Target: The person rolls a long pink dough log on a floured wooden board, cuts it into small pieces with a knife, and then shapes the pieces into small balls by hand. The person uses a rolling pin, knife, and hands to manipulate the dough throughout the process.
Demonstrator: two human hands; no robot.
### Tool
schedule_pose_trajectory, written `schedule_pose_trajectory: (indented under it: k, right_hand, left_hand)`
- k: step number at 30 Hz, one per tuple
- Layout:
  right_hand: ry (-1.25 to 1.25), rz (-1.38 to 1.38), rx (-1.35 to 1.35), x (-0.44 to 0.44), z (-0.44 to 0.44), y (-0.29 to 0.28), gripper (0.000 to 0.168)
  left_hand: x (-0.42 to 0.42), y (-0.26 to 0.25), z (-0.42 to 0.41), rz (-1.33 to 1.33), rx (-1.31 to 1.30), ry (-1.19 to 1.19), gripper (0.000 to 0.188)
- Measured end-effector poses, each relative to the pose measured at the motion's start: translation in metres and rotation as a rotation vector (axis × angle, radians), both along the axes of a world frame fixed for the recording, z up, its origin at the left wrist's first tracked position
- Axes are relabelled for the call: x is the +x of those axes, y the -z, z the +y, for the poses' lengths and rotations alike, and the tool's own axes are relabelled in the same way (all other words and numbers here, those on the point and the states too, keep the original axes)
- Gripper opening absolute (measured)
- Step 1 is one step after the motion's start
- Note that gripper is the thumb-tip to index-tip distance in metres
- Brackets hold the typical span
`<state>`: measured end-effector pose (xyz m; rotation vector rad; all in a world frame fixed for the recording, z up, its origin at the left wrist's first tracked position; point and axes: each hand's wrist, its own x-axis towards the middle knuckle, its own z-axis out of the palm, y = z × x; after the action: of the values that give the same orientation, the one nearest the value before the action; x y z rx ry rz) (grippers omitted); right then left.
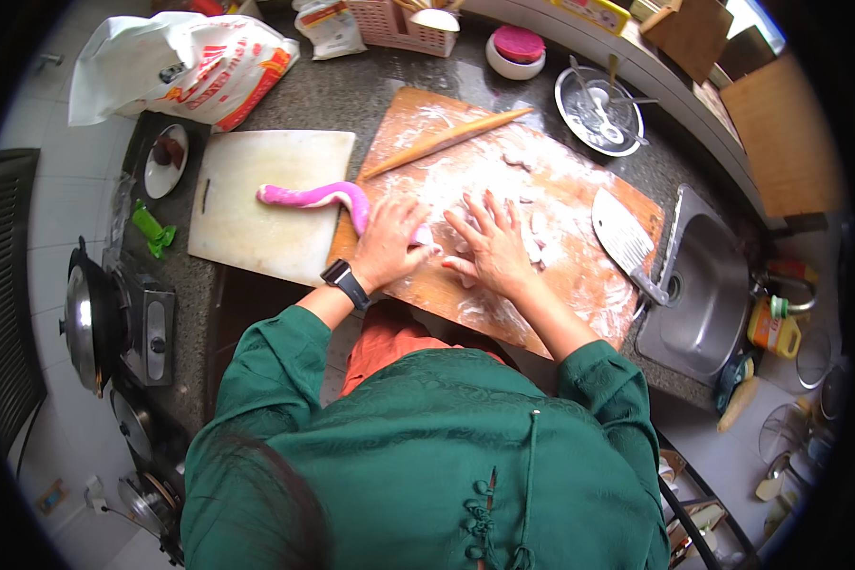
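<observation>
A rope of pink and white dough (306,197) curves from the white cutting board (271,149) onto the floured wooden board (577,299). My left hand (392,242), with a black watch at the wrist, lies over the rope's right end, which shows between thumb and forefinger. My right hand (495,249) is spread flat above the floured wood, fingers apart; small floury dough bits lie around it, and what is under the palm is hidden. A tapered wooden rolling pin (449,142) rests at the board's far left, and a cleaver (621,231) with a grey handle lies at its right.
A steel sink (709,285) lies right of the wooden board. Behind stand a steel bowl with spoons (598,110), a white bowl with a pink lump (515,64) and a pink basket (399,28). A plastic bag (185,68) and a small plate (165,174) are at left.
</observation>
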<state>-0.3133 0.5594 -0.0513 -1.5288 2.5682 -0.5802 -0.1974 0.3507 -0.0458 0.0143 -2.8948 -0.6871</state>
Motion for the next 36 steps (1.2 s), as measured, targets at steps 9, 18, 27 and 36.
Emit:
schedule_pose_trajectory:
  k: [9, 18, 27, 36]
  right_hand:
    - [0.189, 0.134, 0.069, -0.021, 0.079, 0.004, 0.050]
    - [-0.196, -0.113, -0.218, 0.033, -0.076, 0.003, 0.043]
    - [0.051, -0.717, -0.013, 0.040, -0.152, -0.043, 0.021]
    - [0.136, -0.242, -0.464, 0.057, -0.158, -0.024, 0.043]
  left_hand:
    - [0.062, -0.012, -0.100, -0.082, -0.075, -0.070, 0.070]
    - [0.072, 0.010, -0.199, -0.080, -0.243, -0.118, 0.046]
    - [0.125, -0.018, -0.253, 0.051, -0.043, -0.335, 0.021]
    - [0.189, 0.028, -0.319, -0.167, -0.059, -0.745, 0.050]
